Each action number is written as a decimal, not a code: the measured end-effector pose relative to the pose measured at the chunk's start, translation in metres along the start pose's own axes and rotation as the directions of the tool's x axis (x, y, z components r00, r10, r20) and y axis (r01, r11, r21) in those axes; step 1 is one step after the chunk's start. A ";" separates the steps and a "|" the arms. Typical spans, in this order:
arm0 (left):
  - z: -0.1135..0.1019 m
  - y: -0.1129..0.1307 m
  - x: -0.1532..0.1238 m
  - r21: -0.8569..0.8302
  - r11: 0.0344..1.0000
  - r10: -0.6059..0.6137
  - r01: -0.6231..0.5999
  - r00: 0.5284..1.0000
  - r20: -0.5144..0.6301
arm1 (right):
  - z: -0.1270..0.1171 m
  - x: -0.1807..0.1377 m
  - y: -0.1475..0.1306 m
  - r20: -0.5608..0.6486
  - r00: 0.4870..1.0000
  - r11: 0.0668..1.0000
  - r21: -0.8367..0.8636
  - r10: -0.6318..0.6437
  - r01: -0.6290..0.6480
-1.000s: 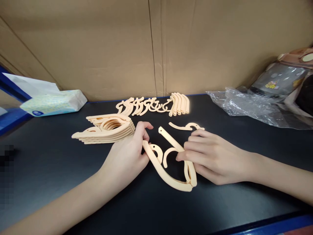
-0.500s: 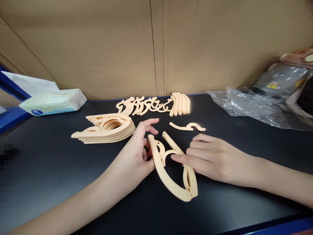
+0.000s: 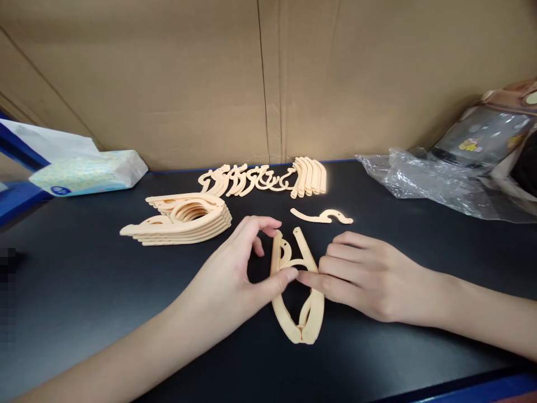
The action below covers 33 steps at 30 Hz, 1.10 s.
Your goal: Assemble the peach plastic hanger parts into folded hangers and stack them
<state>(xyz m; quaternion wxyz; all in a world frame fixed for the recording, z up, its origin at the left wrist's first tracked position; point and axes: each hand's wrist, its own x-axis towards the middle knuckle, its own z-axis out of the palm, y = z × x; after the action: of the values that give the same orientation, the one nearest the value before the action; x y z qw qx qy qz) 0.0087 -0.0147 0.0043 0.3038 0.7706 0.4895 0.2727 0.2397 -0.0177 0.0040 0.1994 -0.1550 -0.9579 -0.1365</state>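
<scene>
Two bare hands meet over a black table, with one pale folding hanger between their fingers. The hanger's joined end sits nearest, just below the fingers; its two arms point away, narrowly spread. The right hand has closed on the hanger's right arm, index finger stretched toward the middle and the other fingers curled; its thumb is mostly hidden. The left hand is half open: the thumb lies across the hanger's left arm, and the index finger bends over near that arm's tip. Whether the left fingers pinch it, I cannot tell. Beyond the right fingertips lies a loose hook piece, apart from them. To the left of the left fingers is a neat stack of hangers. Farther past the fingers run a row of curved pieces and, beside it, a bundle of arm pieces. Far left is a tissue pack; far right, a clear plastic bag. Cardboard stands behind.
</scene>
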 end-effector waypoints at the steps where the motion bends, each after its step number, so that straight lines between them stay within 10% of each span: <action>1: 0.001 -0.001 -0.001 0.127 0.991 0.051 -0.048 0.998 -0.021 | 0.000 0.000 0.000 -0.005 1.000 1.000 -0.009 -0.003 0.002; 12: -0.007 -0.010 0.003 0.398 0.900 0.160 -0.175 0.985 0.070 | 0.002 0.000 -0.001 0.039 0.997 0.997 -0.034 0.065 -0.063; 21: -0.017 -0.015 0.009 0.591 0.650 0.409 -0.479 0.875 0.259 | 0.001 -0.003 0.006 0.053 0.991 0.992 0.033 0.121 -0.123; 33: -0.025 -0.017 0.009 0.682 0.535 0.401 -0.498 0.861 0.313 | -0.008 -0.031 0.069 0.162 0.935 0.948 -0.034 0.317 -0.315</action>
<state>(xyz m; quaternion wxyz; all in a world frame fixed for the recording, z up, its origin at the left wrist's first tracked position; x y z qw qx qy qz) -0.0155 0.0046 0.0099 -0.0897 0.9394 0.3229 0.0715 0.2943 0.0355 0.0118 0.1381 -0.3184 -0.9332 -0.0931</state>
